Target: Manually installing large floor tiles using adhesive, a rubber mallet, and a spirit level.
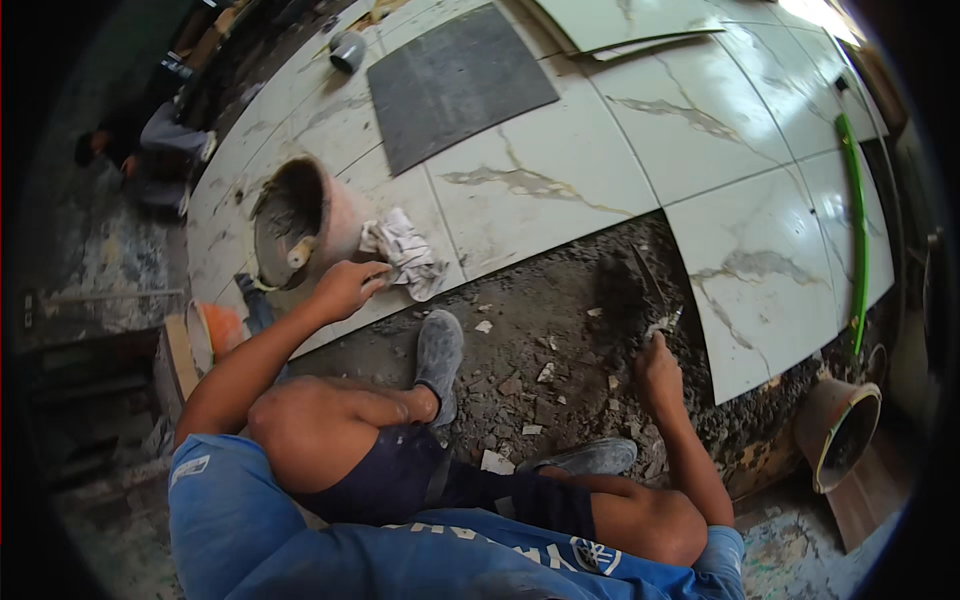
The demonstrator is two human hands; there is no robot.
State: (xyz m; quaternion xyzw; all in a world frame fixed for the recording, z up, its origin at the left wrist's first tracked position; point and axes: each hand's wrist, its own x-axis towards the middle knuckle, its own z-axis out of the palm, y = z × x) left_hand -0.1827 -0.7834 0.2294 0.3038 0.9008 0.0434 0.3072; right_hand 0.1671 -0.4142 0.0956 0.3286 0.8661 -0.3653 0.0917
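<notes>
The right hand point(661, 375) clasps a trowel point(650, 275) by its handle, leaving the blade free over mortar point(520, 295); whether the left hand's point(345, 290) fingers grip the rag point(406, 250) is unclear.

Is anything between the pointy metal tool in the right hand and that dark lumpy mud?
Nothing visible is in the way: the right hand holds the thin, pointed, grey metal trowel over the dark grey, lumpy mortar. Whether they touch, I can't tell.
</notes>
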